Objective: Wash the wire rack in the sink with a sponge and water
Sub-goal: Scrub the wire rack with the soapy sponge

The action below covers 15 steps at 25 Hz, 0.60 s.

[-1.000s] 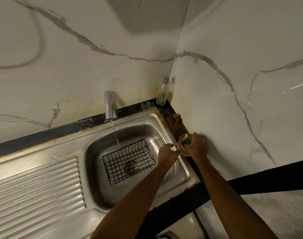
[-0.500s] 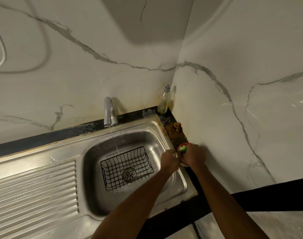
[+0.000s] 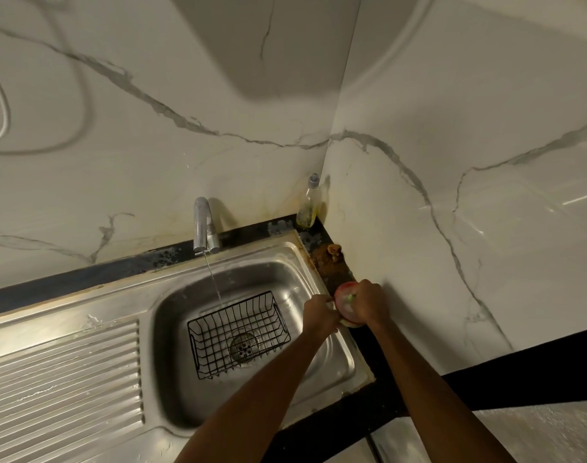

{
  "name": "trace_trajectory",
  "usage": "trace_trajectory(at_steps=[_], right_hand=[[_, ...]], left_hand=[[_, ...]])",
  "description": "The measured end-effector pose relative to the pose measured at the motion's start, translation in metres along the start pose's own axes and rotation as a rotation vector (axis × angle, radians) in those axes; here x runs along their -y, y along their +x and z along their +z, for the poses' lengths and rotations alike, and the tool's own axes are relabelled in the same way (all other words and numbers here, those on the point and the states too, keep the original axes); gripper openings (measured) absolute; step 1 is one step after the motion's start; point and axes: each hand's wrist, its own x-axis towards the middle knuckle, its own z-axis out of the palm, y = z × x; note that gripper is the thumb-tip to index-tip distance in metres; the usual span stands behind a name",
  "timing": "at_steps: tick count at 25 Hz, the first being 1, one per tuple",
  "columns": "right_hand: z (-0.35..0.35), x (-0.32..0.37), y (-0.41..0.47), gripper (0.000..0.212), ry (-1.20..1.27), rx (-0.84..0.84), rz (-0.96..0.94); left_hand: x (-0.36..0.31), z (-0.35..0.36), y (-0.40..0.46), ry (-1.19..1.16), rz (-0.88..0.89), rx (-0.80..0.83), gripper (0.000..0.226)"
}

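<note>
White marble walls (image 3: 452,228) with grey lines fill the top and right of the frame and meet in a corner. Below them, in the lower left, lies a big shiny steel sink (image 3: 125,295) with a ribbed draining side at the far left and a deep bowl in the middle. On the floor of the bowl, right over the round drain, sits the black wire rack (image 3: 237,332), shaped like a small basket. A shiny steel tap (image 3: 203,225) stands at the back of the sink, above the rack in the frame, and a thin stream of water (image 3: 213,282) falls from it toward the rack's back edge.

Two bare arms come up from the bottom of the frame. The left hand (image 3: 320,316) is at the right edge of the bowl, its fingers curled; what it holds I cannot tell. Touching it on the right, the right hand (image 3: 369,304) has its fingers curled down into a small round red tub (image 3: 344,292), where a bit of green sponge (image 3: 350,298) shows.

In the wall corner stands a small clear bottle (image 3: 309,205) with yellow liquid. Just below it is a brown clump (image 3: 329,253) on the dark counter.
</note>
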Motion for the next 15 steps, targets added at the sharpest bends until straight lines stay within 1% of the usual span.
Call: trace_trajectory(at_steps=[3, 5, 7, 10, 13, 15], right_hand=[[-0.002, 0.002, 0.0, 0.059, 0.146, 0.091, 0.059], [-0.005, 0.005, 0.001, 0.055, 0.173, 0.093, 0.057], [-0.009, 0.005, 0.001, 0.046, 0.13, 0.04, 0.033], [-0.012, 0.001, -0.002, 0.039, 0.092, -0.06, 0.005], [-0.01, -0.003, -0.007, 0.031, 0.154, -0.152, -0.003], [-0.012, -0.002, -0.011, 0.024, 0.229, -0.25, -0.009]], left_hand=[[0.001, -0.005, 0.003, -0.052, -0.027, 0.003, 0.055], [0.002, -0.007, 0.004, -0.061, -0.035, 0.002, 0.055], [0.002, -0.008, 0.004, -0.064, -0.04, -0.001, 0.055], [0.004, -0.008, 0.005, -0.059, -0.025, 0.002, 0.056], [0.008, -0.01, 0.004, -0.104, -0.03, 0.008, 0.051], [0.01, -0.014, 0.001, -0.159, -0.063, 0.004, 0.045]])
